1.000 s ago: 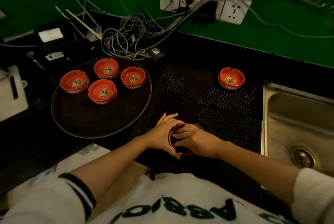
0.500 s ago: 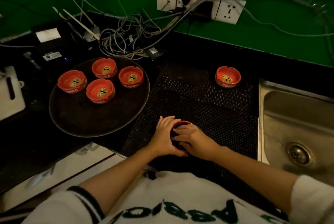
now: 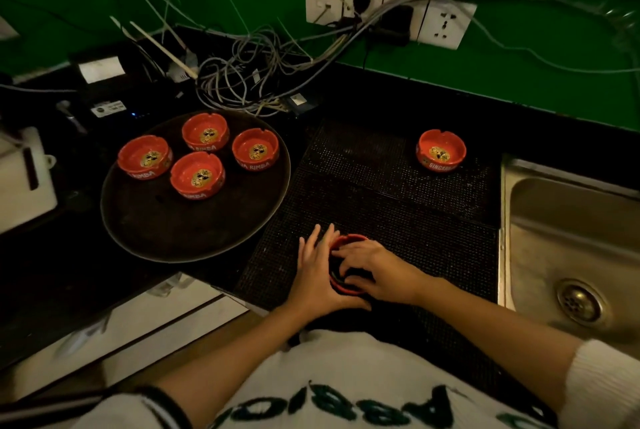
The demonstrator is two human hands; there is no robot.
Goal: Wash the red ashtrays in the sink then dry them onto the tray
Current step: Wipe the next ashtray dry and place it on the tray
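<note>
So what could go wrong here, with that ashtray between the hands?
1. The ashtray is pressed between both hands near the counter's front edge; if wet, it could slip and fall.
2. Loose cables lie right behind the tray, so drips carried over could reach them.
3. The tray's ashtrays sit close together; adding another might knock them.

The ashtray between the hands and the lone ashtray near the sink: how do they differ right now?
The ashtray between the hands sits at the near edge of the black mat, enclosed by the left hand and right hand, its inside hidden. The lone ashtray stands free at the mat's far side, upright, with its printed emblem showing. Both are red, round, and off the tray.
</note>
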